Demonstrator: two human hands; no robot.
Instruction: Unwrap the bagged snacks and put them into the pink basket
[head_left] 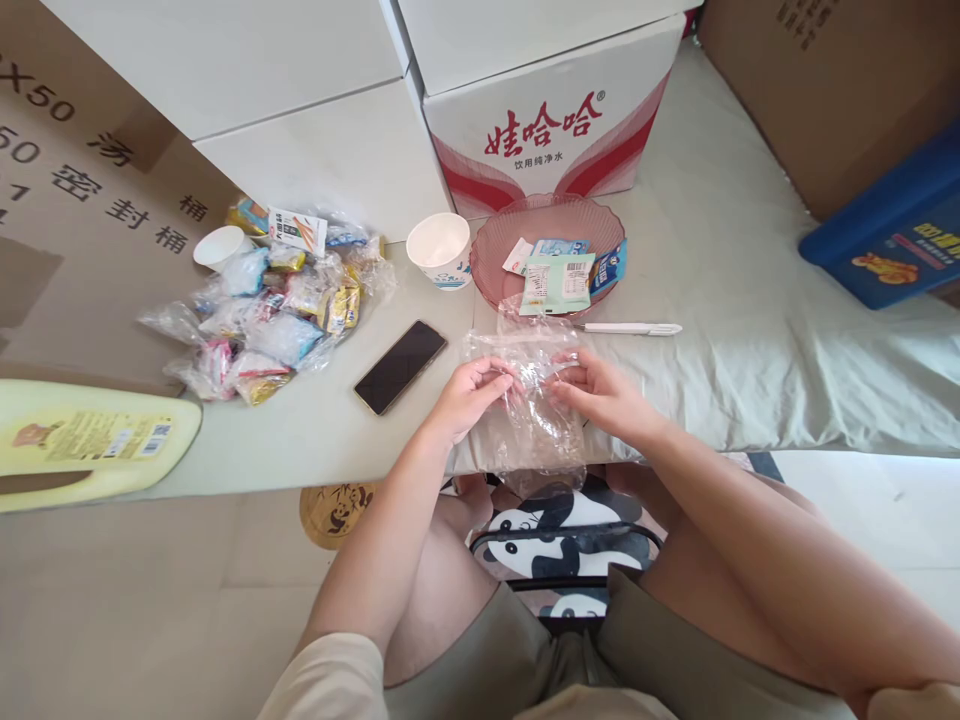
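Lap: the person sits with knees apart, a panda print showing between the legs.
Forearms: both reach forward from the lap, the left and the right angling inward over the table edge.
Left hand: palm turned inward, fingers curled, thumb against the fingertips, pinching the near side of the plastic.
Right hand: mirrors it, fingers bent and thumb forward, gripping the plastic from the other side.
Clear bag: between the two hands, crumpled, its lower end drooping past the table edge and its upper end lying near the dish.
Yellow board: on the table at far left, well apart from the hands.
Phone: flat, dark screen up, just beyond the left hand.
White pen-like tool: lying crosswise beyond the right hand.
Pink dish: past the bag, holding several flat packets.
Snack pile: wrapped pieces heaped left of the phone.
Paper cup: upright, left of the dish.
White carton: behind the dish, with red lettering.
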